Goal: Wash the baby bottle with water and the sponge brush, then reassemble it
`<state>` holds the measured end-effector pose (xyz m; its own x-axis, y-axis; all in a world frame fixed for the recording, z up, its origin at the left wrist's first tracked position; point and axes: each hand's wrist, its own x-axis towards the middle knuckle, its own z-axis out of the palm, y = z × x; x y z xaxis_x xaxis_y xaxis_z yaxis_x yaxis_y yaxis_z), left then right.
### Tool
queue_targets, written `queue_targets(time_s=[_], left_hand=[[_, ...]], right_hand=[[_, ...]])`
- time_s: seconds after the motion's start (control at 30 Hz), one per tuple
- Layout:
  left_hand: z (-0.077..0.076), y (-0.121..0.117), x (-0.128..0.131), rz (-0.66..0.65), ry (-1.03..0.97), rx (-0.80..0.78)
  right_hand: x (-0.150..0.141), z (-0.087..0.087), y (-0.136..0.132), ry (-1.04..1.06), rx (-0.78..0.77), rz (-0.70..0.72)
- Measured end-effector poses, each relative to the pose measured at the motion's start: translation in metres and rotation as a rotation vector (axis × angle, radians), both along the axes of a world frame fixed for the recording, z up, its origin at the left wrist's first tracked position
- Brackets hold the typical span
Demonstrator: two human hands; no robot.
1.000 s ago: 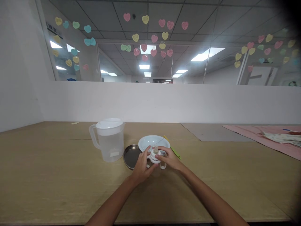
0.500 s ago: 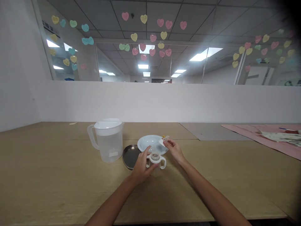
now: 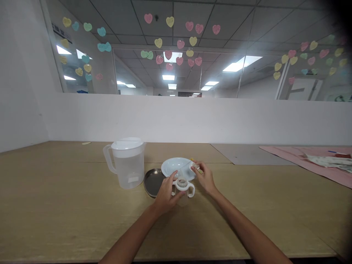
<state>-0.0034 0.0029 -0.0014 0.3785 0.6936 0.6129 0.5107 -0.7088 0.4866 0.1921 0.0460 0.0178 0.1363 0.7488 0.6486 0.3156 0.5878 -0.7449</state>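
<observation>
A clear baby bottle (image 3: 182,200) with a white two-handled collar stands upright on the table, its threaded mouth uncovered. My left hand (image 3: 167,192) is closed around its left side, thumb across the front. To the upper right, my right hand (image 3: 205,178) pinches a small white bottle top (image 3: 193,166) with a clear part, above the right rim of a pale blue bowl (image 3: 172,165). A thin pale line, perhaps a straw, runs from the top down left; I cannot make it out well. The top and the bottle are apart.
A clear plastic pitcher (image 3: 128,165) with a white lid stands at the left. Beside it lies a round dark metal dish (image 3: 153,182), partly behind my left hand. A pink cloth (image 3: 291,156) with items on it covers the far right. A white wall (image 3: 170,119) rises behind the table.
My right hand has turned the bottle top, so that its white side now faces more toward me. The left hand and the bottle stay in place; the view has shifted slightly.
</observation>
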Motion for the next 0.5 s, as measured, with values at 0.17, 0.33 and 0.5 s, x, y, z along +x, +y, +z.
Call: queue_targets(time_s=[0.17,0.33,0.5], left_hand=[[0.0006,-0.0006,0.0002,0.003,0.000,0.005],[-0.0003,-0.0002,0.0004,0.001,-0.001,0.017],[0.0000,-0.0001,0.0004,-0.014,-0.001,0.022]], right_hand=[[0.0043,-0.0013,-0.0017,-0.374,0.096,-0.138],[0.0026,-0.0014,-0.0034,-0.596,0.117,-0.208],[0.0000,-0.0022,-0.0047,-0.686,0.109,-0.171]])
